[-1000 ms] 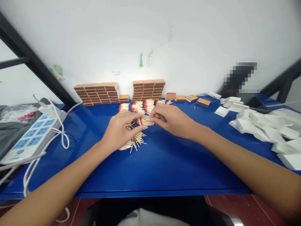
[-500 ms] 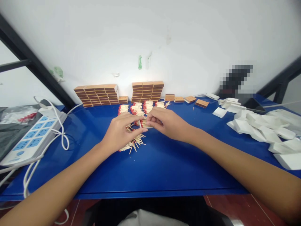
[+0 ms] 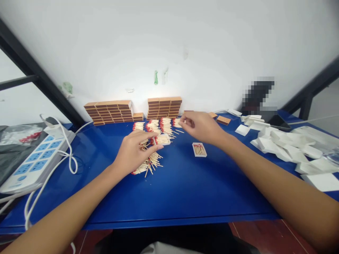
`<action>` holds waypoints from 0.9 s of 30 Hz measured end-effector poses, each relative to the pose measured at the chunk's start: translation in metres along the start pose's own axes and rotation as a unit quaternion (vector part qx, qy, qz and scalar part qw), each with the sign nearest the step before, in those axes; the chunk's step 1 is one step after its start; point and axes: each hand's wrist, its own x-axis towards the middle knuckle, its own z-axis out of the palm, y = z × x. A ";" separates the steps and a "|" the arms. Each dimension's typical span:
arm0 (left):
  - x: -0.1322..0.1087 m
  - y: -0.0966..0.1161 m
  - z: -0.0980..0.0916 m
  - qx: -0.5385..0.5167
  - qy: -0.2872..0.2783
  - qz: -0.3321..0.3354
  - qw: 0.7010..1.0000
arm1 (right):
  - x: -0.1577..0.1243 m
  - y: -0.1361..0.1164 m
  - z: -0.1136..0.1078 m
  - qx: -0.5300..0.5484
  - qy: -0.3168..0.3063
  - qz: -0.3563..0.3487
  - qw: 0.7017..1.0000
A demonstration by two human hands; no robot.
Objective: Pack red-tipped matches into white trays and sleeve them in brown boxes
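My left hand [image 3: 134, 148] grips a small white matchbox tray [image 3: 164, 139] by its left end, between thumb and fingers. Red-headed matches lie inside that tray. Loose matches [image 3: 148, 164] spread on the blue table under and beside this hand. Further right, my right hand [image 3: 197, 125] is closed, its fingertips at the rightmost bundle of matches [image 3: 176, 122]. What those fingers hold is hidden. A second white tray [image 3: 199, 150], partly filled with matches, rests on the table below my right hand. More match bundles [image 3: 165, 125] lie in a row behind the held tray.
Stacked matchboxes [image 3: 109, 111] and a second stack [image 3: 164, 107] stand against the wall. A single matchbox [image 3: 223, 120] lies behind my right wrist. White empty trays [image 3: 286, 141] are heaped at the right. A power strip [image 3: 39, 155] with white cables occupies the left side.
My right hand has moved right and back, away from the held tray to the rightmost matches. The second tray, hidden before, now shows. My left hand keeps its grip.
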 end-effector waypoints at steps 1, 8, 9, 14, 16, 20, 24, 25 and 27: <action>-0.001 -0.001 0.001 -0.001 -0.010 0.012 1.000 | 0.002 0.010 -0.005 -0.031 0.004 0.024 0.999; -0.007 -0.006 0.007 -0.029 -0.072 0.047 0.996 | 0.001 0.105 -0.046 -0.210 -0.026 0.222 0.952; -0.008 -0.005 0.008 -0.026 -0.084 0.051 0.995 | -0.001 0.116 -0.052 -0.216 -0.049 0.235 0.946; -0.007 -0.002 0.009 -0.019 -0.097 0.074 0.992 | -0.013 0.149 -0.067 -0.157 -0.163 0.277 0.934; -0.007 -0.002 0.010 -0.021 -0.099 0.075 0.992 | -0.014 0.150 -0.066 -0.142 -0.170 0.275 0.935; -0.007 -0.007 0.008 -0.018 -0.100 0.063 0.993 | -0.012 0.148 -0.059 -0.138 -0.179 0.273 0.935; -0.005 -0.010 0.007 -0.010 -0.091 0.061 0.994 | -0.013 0.150 -0.057 -0.148 -0.175 0.302 0.925; -0.005 -0.009 0.006 -0.012 -0.082 0.062 0.995 | -0.013 0.149 -0.059 -0.148 -0.179 0.308 0.922; -0.004 -0.007 0.004 -0.019 -0.048 0.059 0.997 | -0.012 0.144 -0.062 -0.130 -0.176 0.305 0.927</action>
